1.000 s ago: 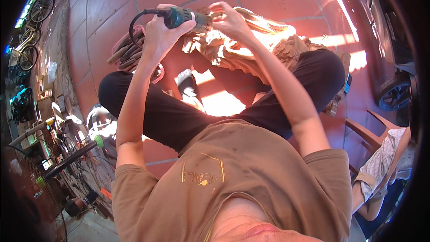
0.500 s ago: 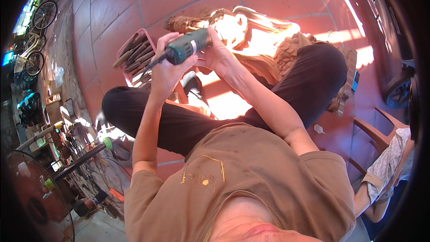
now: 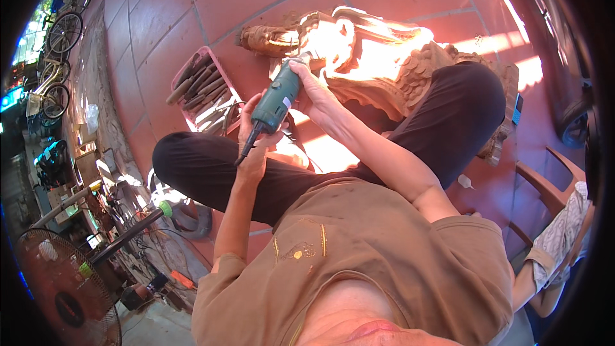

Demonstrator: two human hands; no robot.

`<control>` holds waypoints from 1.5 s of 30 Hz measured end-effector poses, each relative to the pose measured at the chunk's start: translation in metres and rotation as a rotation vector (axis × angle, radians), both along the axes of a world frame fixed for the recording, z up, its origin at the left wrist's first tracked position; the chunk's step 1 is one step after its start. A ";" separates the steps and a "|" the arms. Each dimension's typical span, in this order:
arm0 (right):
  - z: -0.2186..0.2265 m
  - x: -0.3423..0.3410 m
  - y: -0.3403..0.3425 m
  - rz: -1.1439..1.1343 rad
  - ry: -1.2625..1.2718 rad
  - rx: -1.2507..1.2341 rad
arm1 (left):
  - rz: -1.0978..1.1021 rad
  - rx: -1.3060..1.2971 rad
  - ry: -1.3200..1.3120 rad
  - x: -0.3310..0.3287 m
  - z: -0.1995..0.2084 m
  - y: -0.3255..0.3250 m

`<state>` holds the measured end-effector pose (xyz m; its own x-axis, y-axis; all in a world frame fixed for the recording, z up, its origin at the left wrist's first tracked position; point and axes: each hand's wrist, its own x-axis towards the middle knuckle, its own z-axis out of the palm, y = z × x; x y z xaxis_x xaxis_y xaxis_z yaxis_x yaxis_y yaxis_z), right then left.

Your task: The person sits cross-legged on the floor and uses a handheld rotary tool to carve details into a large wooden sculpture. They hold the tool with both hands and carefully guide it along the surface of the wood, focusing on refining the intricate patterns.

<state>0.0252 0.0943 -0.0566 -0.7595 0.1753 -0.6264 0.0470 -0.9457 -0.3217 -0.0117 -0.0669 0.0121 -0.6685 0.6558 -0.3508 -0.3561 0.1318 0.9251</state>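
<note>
A green corded grinder (image 3: pixel 275 99) is held slantwise above my crossed legs, its dark cable end toward me and its head away from me. My left hand (image 3: pixel 255 129) is closed around the rear of the body, near the cable. At the front end my right hand (image 3: pixel 310 93) grips it, thumb along the top by the metal head (image 3: pixel 301 59). Just beyond the head lies a large carved wooden sculpture (image 3: pixel 419 70) on the floor, its middle washed out by sunlight. Whether the head touches the wood, I cannot tell.
A pink tray (image 3: pixel 218 67) of several long-handled carving tools (image 3: pixel 200 84) sits left of my hands. A standing fan (image 3: pixel 67 288) is at lower left, bicycles (image 3: pixel 64 32) far left. A brown chair (image 3: pixel 551 182) with a seated person's arm (image 3: pixel 526 285) is at right.
The grinder's cable end has swung down toward me and to the right, so the body stands steeper. My left hand moved down with it; my right hand remains at the front end.
</note>
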 end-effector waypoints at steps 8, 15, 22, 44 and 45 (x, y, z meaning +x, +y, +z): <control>0.000 0.002 -0.001 0.027 -0.033 0.042 | -0.814 -0.308 0.251 0.009 0.037 -0.016; 0.016 -0.009 0.005 -0.014 0.064 -0.073 | -0.641 0.113 0.014 -0.027 0.115 -0.005; 0.004 -0.004 0.000 0.009 0.022 0.015 | -0.402 -0.086 0.472 -0.074 0.138 0.019; -0.002 -0.004 0.002 -0.001 0.012 0.055 | -0.516 -0.446 0.129 -0.064 0.051 0.036; -0.001 -0.004 0.004 0.005 0.008 0.050 | -0.503 -0.435 0.116 -0.064 0.051 0.037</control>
<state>0.0210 0.0980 -0.0574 -0.7654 0.2023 -0.6109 0.0491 -0.9282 -0.3689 -0.0759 -0.0300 0.0630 -0.3680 0.7122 -0.5978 -0.0554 0.6250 0.7787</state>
